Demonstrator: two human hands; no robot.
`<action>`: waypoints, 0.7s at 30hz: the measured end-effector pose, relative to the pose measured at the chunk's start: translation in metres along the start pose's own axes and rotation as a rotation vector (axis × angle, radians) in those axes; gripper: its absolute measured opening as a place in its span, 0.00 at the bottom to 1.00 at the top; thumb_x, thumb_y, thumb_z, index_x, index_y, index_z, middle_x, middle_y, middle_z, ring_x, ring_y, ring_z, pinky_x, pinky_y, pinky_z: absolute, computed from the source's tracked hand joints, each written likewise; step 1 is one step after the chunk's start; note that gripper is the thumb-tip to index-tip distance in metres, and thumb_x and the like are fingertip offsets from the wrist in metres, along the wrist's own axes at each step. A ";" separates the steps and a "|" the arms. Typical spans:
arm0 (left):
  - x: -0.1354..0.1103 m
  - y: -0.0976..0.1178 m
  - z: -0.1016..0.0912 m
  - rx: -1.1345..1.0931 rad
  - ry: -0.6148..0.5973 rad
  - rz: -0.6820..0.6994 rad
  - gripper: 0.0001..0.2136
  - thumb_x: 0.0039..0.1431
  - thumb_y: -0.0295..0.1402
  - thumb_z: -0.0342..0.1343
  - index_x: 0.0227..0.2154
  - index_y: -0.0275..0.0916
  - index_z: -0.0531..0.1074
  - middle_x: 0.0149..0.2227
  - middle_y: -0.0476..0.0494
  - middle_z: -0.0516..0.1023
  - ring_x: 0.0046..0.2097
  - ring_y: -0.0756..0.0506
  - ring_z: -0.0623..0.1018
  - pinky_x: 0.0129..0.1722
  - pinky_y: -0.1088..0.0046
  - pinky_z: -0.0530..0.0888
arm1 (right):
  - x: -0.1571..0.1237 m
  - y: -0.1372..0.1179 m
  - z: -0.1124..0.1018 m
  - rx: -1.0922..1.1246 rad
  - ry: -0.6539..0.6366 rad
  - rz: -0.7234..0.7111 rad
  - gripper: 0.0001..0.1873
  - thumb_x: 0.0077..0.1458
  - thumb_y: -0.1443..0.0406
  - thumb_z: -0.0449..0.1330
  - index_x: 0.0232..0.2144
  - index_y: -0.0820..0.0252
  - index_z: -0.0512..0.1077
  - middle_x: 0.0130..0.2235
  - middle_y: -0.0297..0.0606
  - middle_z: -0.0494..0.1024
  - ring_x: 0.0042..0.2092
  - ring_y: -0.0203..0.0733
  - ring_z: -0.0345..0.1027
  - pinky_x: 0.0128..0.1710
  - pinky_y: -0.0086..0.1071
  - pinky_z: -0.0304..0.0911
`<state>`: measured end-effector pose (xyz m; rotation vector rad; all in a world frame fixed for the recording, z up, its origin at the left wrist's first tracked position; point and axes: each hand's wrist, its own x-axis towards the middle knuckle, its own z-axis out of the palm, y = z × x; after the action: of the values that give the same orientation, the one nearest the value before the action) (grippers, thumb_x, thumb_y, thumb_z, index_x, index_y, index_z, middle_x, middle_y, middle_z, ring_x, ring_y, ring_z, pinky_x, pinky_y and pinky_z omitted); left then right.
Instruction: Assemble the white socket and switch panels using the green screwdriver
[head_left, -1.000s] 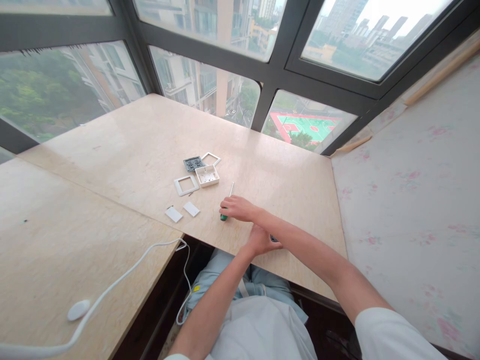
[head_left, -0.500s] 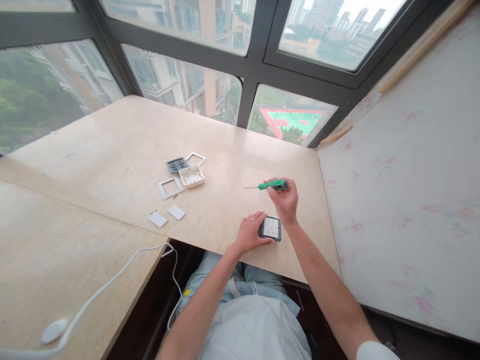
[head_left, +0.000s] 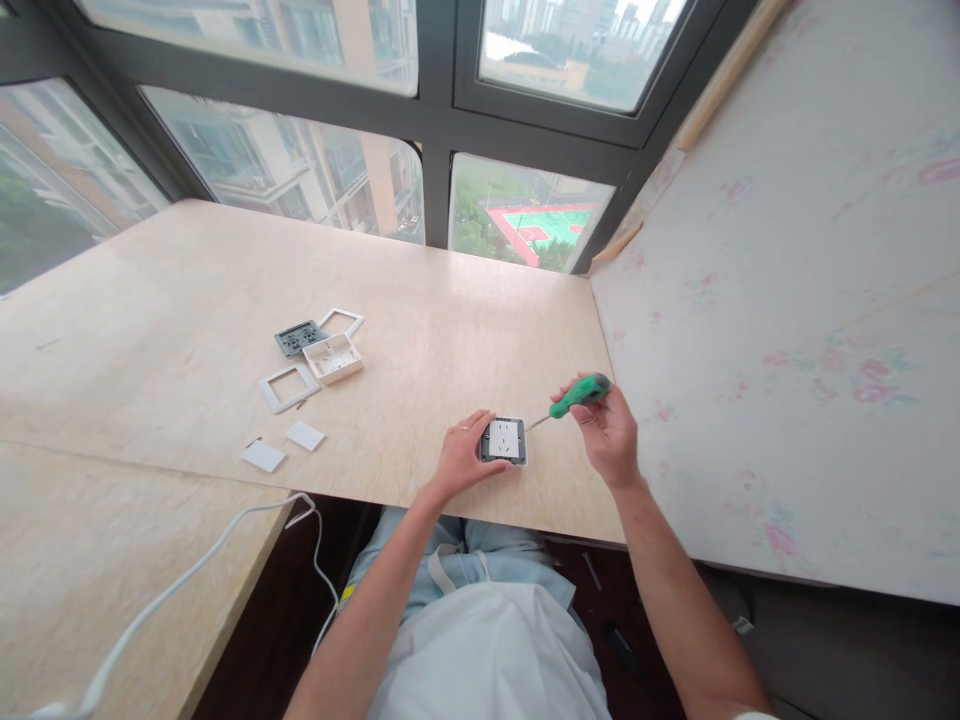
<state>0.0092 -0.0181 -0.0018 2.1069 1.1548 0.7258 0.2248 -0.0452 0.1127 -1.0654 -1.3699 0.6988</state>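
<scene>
On the table near its front edge lies a wall socket with a white slotted face and a dark grey frame. My left hand grips it from the left, thumb along the near side and fingers at the far corner. My right hand is wrapped round a screwdriver with a green and dark grey handle. Its thin shaft points left and down, the tip by the right edge of the socket; whether it touches, I cannot tell.
Left on the table are a white back box, a dark grey socket part, two white frames and two white cover plates. A white cable runs over the lower-left tabletop. Windows stand behind; a floral wall bounds the right.
The screwdriver has come down, its tip swinging from well above the socket to its right edge. My left hand keeps its hold on the socket. The view has turned right.
</scene>
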 end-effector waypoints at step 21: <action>0.001 0.003 0.000 0.008 0.025 -0.006 0.40 0.48 0.52 0.66 0.62 0.43 0.61 0.64 0.36 0.64 0.64 0.35 0.65 0.60 0.55 0.62 | -0.021 0.029 -0.002 0.121 0.024 -0.028 0.16 0.61 0.63 0.61 0.51 0.54 0.66 0.43 0.38 0.77 0.43 0.41 0.76 0.46 0.41 0.74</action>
<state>0.0112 -0.0187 0.0002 2.1052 1.1793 0.7479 0.2292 -0.0526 0.0785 -0.9538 -1.3032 0.7367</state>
